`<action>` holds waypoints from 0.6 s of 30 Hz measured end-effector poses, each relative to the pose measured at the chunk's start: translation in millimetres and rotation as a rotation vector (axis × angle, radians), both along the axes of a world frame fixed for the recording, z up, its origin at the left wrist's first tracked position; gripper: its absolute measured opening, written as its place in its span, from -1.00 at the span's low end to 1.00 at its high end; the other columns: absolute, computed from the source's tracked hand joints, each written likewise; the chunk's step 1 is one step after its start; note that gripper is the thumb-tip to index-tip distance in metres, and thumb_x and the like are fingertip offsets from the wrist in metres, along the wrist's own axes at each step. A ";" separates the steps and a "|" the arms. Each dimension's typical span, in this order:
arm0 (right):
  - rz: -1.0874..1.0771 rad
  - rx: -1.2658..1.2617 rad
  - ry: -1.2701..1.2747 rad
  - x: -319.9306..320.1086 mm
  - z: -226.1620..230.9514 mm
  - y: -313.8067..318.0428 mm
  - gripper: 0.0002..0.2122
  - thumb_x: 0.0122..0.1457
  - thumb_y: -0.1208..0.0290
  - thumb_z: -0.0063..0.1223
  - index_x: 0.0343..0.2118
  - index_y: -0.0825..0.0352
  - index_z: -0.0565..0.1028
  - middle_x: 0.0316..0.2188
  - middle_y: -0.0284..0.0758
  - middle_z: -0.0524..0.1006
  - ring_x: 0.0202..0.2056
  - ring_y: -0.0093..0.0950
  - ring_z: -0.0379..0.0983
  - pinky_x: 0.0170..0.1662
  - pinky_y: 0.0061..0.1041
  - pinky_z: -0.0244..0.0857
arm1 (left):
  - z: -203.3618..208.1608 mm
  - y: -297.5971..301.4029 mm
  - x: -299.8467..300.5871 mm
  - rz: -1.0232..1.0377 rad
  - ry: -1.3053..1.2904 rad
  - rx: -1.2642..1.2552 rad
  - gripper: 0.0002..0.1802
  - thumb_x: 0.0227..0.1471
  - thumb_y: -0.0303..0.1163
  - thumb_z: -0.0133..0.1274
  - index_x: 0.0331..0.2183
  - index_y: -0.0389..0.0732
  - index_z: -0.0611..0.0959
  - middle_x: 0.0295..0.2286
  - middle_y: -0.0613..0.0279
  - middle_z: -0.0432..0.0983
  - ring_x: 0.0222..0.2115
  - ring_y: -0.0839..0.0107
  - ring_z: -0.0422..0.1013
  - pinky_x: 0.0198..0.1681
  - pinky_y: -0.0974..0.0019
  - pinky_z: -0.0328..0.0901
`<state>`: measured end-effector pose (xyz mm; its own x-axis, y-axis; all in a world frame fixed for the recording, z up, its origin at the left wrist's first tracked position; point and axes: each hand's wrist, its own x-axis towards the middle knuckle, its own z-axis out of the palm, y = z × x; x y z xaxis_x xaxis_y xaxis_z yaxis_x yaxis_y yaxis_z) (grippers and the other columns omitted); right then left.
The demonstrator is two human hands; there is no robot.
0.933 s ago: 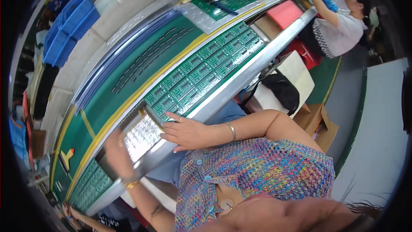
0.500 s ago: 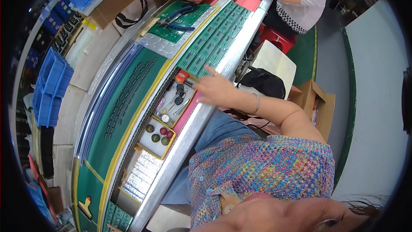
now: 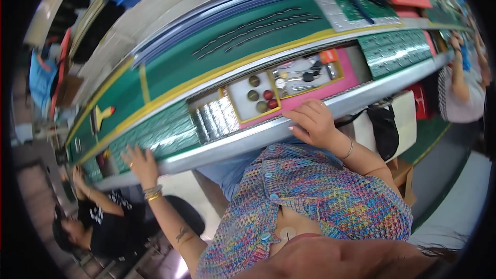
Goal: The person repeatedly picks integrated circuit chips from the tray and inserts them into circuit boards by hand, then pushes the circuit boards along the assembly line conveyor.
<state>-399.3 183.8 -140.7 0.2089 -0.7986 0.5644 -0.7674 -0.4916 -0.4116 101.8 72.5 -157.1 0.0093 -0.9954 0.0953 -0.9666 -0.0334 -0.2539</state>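
At the left, my left hand (image 3: 139,164) has its fingers spread over the near edge of a green circuit board panel (image 3: 160,132) that lies in the conveyor channel. My right hand (image 3: 314,123) is at the metal front rail (image 3: 243,138), beside a pink sheet (image 3: 354,67), with its fingers apart and nothing seen in them. Just beyond it is a yellow-edged tray (image 3: 279,119) with several dark red and olive balls (image 3: 267,94). Keys and small metal pieces (image 3: 308,77) lie in the tray's right section. Silvery strips (image 3: 216,116) sit between the left panel and the tray.
More green boards (image 3: 397,53) lie in the channel at the right. Beyond the channel, a green bench surface (image 3: 170,75) carries rows of thin black parts (image 3: 253,28), a yellow-handled scraper (image 3: 99,117) and blue-handled pliers (image 3: 359,2). Co-workers sit at both ends, one in black (image 3: 116,222).
The view has swung leftward. My right hand has left the right-hand boards for the front rail by the tray. My left hand, barely visible before, now shows over the left panel.
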 end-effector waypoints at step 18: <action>0.013 -0.139 0.057 16.7 -14.2 8.3 -0.76 -0.11 0.48 0.14 -0.29 0.22 0.58 -0.50 -0.42 0.47 -0.43 -0.43 0.40 -0.25 -0.45 0.38 | 46.8 -107.7 -246.3 -0.599 0.771 -0.207 -0.82 -0.08 -0.42 0.20 -0.33 -0.21 0.68 -0.29 0.24 0.52 -0.35 0.22 0.49 -0.30 0.24 0.38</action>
